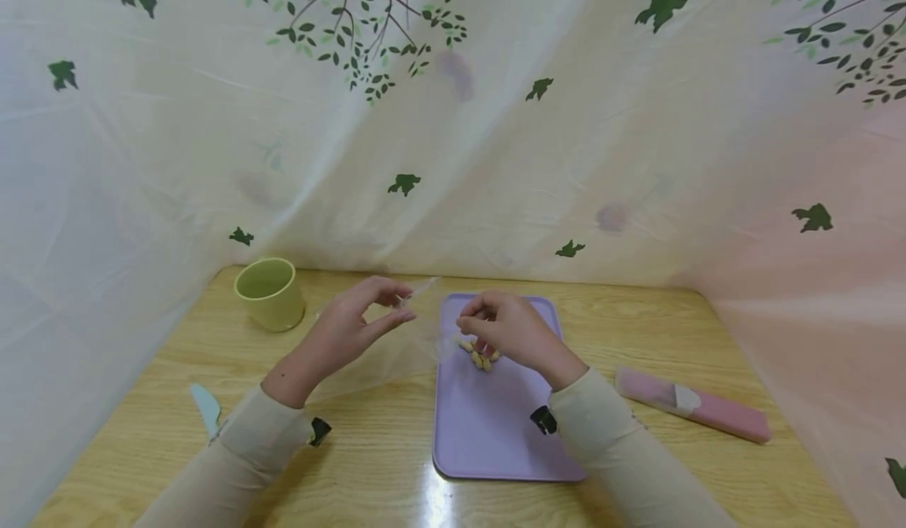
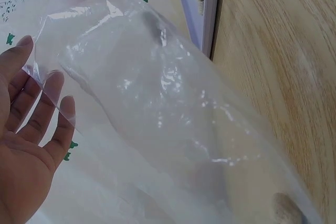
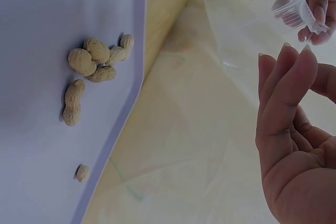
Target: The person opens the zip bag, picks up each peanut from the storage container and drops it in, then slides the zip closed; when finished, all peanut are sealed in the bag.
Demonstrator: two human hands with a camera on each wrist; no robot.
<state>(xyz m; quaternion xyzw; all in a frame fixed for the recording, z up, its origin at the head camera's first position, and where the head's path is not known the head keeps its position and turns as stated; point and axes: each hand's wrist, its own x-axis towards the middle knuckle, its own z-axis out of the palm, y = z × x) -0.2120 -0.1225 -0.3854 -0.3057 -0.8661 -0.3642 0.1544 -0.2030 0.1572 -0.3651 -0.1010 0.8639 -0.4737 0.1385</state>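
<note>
My left hand pinches the edge of a clear plastic bag. The bag hangs spread out beneath that hand, and a peanut shows near its lower end. Facing it, my right hand is raised over the tray with bent fingers gathered close together. The fingertips are near the bag; whether something is between them is hidden. Below the right hand, several peanuts lie on the lilac tray, most of them in a cluster near its left edge.
A yellow-green cup stands at the table's back left. Nearer, a pale blue knife lies partly behind the left sleeve. On the right lies a long pink packet. A patterned curtain borders the wooden table's back.
</note>
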